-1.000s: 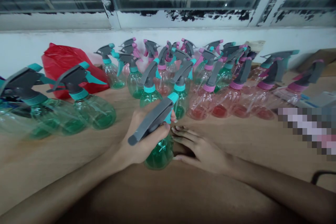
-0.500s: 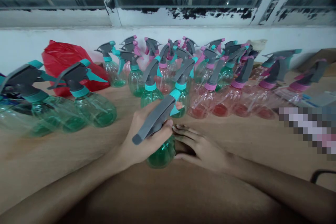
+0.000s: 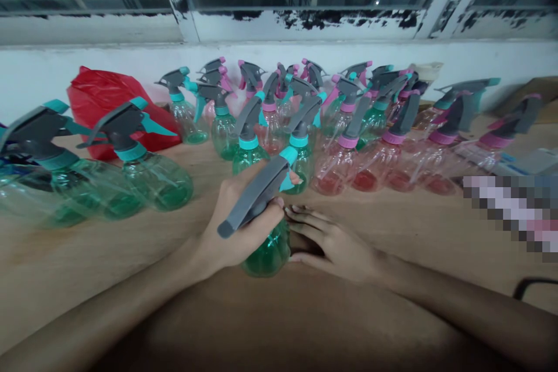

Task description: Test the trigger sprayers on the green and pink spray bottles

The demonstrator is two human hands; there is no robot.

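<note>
My left hand (image 3: 238,221) is wrapped round the neck of a green spray bottle (image 3: 268,253) with a grey and teal trigger head. The bottle stands on the table (image 3: 209,302), its nozzle end pointing away from me. My right hand (image 3: 329,238) rests on the tabletop just right of the bottle, fingers stretched out and the tips close to its side. Whether those fingertips touch the bottle I cannot tell. Behind my left hand are a second green spray bottle (image 3: 247,154) and a third green spray bottle (image 3: 300,157).
Several green spray bottles (image 3: 157,180) stand on the left, before a red plastic bag (image 3: 113,104). Pink spray bottles (image 3: 366,171) line the right side, more behind them. A white wall (image 3: 35,70) closes off the back. A black curved object (image 3: 527,285) lies at the right edge.
Both hands and the held spray bottle keep nearly the same pose. The whole view has shifted very slightly; nothing was taken up or let go.
</note>
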